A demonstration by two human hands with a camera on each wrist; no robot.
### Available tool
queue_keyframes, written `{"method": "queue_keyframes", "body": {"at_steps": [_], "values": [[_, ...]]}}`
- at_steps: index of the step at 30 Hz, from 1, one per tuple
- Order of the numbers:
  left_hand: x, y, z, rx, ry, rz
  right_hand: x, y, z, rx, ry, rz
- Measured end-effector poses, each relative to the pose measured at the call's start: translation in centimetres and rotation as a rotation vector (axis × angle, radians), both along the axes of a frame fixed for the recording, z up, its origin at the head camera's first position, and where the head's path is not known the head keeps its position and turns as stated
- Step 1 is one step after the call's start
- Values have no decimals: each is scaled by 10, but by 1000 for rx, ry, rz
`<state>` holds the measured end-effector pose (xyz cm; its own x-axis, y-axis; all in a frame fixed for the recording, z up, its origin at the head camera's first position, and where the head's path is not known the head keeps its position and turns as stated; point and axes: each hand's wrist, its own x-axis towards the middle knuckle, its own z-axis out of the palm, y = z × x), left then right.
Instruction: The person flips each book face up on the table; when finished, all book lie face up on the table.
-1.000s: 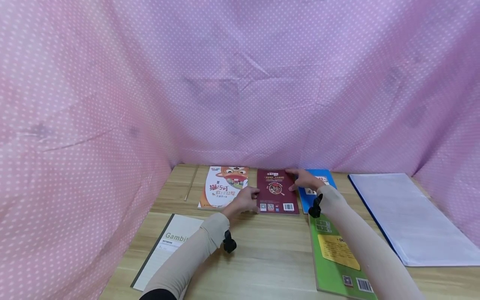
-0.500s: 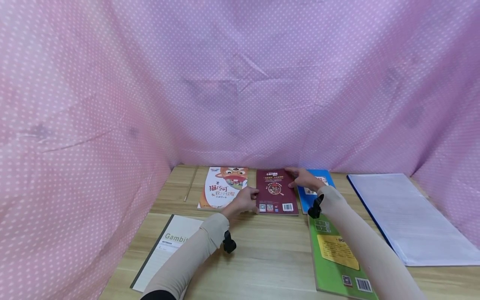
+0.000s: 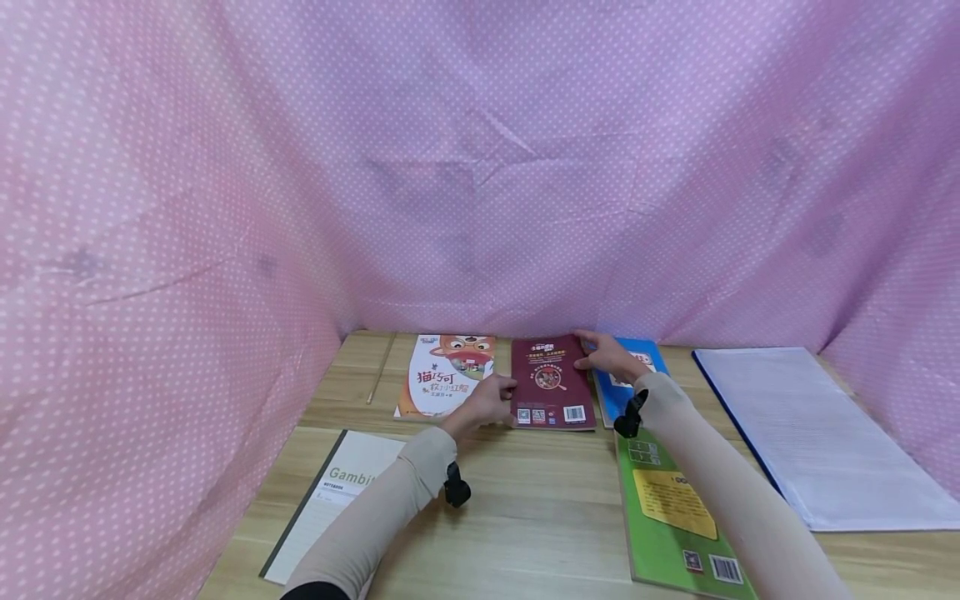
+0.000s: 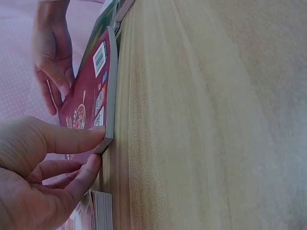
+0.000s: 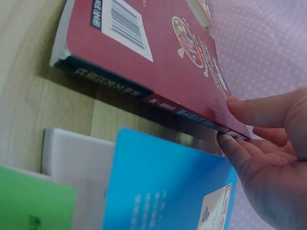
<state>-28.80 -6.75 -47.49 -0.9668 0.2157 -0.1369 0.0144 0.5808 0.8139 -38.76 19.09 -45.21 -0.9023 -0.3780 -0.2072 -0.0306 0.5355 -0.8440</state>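
A maroon paperback book [image 3: 549,392] lies at the back middle of the table, barcode side up. My left hand [image 3: 483,402] pinches its front left corner, thumb on the cover and fingers below, as the left wrist view shows. At the far right edge my right hand [image 3: 611,358] grips the book by its spine side, with the thumb [image 5: 254,111] on the cover and fingers under the spine. Beneath that spine a dark shadow falls on the wood in the right wrist view. Close on the right is a blue book [image 3: 611,398], partly covered by the right hand.
Left of the maroon book lies a white and orange storybook [image 3: 442,379], with a thin stick [image 3: 381,371] beyond it. A Gambit notebook [image 3: 330,500] sits at front left, partly under the left forearm. On the right are a green book [image 3: 660,550] and a white folder [image 3: 817,442].
The far right corner of the maroon book has risen slightly, and my right fingertips have shifted a little with it. My left hand keeps its place at the front left corner.
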Motion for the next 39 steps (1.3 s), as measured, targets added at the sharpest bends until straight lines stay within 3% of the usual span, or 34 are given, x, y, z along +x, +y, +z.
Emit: {"method": "queue_keyframes", "body": {"at_steps": [11, 39], "values": [[2, 0, -2, 7, 4, 7, 4, -2, 4, 6, -16, 1], [11, 2, 2, 43, -15, 25, 25, 8, 20, -59, 6, 113]]}}
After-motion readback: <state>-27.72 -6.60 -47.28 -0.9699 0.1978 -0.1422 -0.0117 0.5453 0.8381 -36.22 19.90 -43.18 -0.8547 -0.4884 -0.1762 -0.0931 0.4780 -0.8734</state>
